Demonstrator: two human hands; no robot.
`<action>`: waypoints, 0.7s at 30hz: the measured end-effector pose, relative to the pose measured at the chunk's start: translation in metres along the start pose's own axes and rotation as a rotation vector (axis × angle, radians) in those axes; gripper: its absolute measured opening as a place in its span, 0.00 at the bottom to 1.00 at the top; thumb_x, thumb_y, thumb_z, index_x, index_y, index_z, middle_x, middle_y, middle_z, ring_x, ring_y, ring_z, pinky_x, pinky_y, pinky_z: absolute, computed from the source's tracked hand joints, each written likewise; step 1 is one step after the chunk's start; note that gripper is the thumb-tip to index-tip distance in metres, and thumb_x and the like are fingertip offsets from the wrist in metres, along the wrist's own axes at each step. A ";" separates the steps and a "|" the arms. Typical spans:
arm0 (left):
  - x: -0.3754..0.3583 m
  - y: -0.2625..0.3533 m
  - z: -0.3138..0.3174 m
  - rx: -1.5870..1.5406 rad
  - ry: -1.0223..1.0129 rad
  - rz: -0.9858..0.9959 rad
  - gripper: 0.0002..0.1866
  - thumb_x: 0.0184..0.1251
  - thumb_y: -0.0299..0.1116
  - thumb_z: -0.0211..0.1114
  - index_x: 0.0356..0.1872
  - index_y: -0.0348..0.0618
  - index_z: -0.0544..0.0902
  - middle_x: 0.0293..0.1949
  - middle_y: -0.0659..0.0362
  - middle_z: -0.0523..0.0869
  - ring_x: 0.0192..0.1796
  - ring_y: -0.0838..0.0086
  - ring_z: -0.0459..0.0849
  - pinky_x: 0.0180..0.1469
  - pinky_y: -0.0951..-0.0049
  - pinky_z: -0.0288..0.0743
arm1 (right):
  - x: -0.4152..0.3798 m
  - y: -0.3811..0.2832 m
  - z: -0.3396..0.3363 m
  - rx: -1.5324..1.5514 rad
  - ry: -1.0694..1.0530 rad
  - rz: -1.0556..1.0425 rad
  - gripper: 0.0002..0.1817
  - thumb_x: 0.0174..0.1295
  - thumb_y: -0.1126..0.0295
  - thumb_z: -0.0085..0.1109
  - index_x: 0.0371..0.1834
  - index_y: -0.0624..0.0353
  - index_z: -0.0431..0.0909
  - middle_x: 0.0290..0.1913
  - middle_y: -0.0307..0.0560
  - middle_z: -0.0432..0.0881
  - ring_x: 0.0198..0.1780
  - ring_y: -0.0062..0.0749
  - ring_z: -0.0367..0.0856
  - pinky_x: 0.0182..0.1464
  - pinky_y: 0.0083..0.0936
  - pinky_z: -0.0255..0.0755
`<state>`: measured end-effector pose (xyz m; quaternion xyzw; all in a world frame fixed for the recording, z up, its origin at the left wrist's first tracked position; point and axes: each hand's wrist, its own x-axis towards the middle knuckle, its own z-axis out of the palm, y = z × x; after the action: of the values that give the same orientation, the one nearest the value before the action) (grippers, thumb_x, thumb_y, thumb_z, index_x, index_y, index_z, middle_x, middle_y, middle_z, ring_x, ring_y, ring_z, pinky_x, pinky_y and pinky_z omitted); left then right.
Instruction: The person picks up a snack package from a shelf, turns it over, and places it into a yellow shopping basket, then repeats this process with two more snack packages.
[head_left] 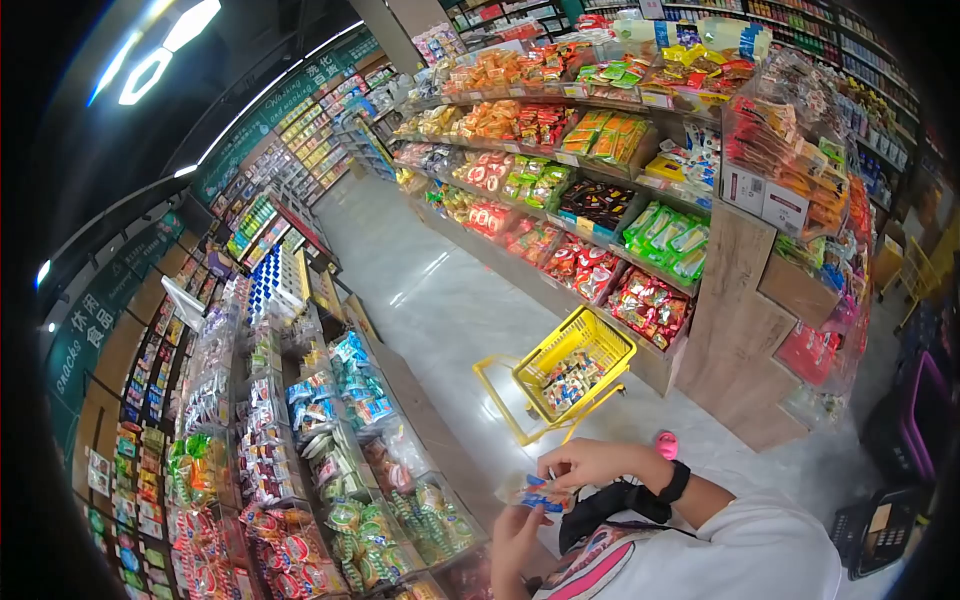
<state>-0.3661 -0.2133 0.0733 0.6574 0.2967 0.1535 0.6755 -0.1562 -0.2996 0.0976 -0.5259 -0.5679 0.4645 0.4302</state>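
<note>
Close to my body, my left hand and my right hand pinch a small snack packet between them. The packet is shiny, with blue, white and orange print; its wording is too small to read. My right hand grips its upper side, and my left hand has it from below. A black band circles my right wrist. Beyond the hands stands a yellow shopping cart with a basket, apart from both hands. Several small packets lie in the bottom of the basket.
Tiered bins of bagged snacks run along my left. Past the cart, a wooden display carries several rows of colourful bags. A grey floor aisle stretches between them. Black baskets sit at the right edge, and a pink shoe shows below.
</note>
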 end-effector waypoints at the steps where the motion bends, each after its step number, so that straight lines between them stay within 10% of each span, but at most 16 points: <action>1: 0.000 -0.001 0.000 -0.011 0.003 -0.005 0.13 0.65 0.30 0.61 0.44 0.29 0.76 0.35 0.54 0.84 0.34 0.73 0.83 0.39 0.76 0.75 | 0.000 0.000 0.000 0.007 0.000 0.010 0.10 0.59 0.68 0.58 0.41 0.57 0.75 0.23 0.40 0.76 0.25 0.23 0.71 0.29 0.23 0.64; 21: -0.001 0.013 -0.003 -0.036 0.086 0.022 0.10 0.65 0.27 0.60 0.44 0.31 0.77 0.33 0.57 0.83 0.32 0.77 0.80 0.36 0.77 0.73 | 0.015 0.004 0.014 0.190 0.035 0.051 0.09 0.65 0.65 0.53 0.42 0.59 0.72 0.29 0.38 0.77 0.32 0.18 0.72 0.36 0.19 0.67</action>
<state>-0.3666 -0.2106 0.0868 0.6413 0.3155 0.1946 0.6719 -0.1706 -0.2854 0.0909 -0.5052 -0.5002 0.5179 0.4757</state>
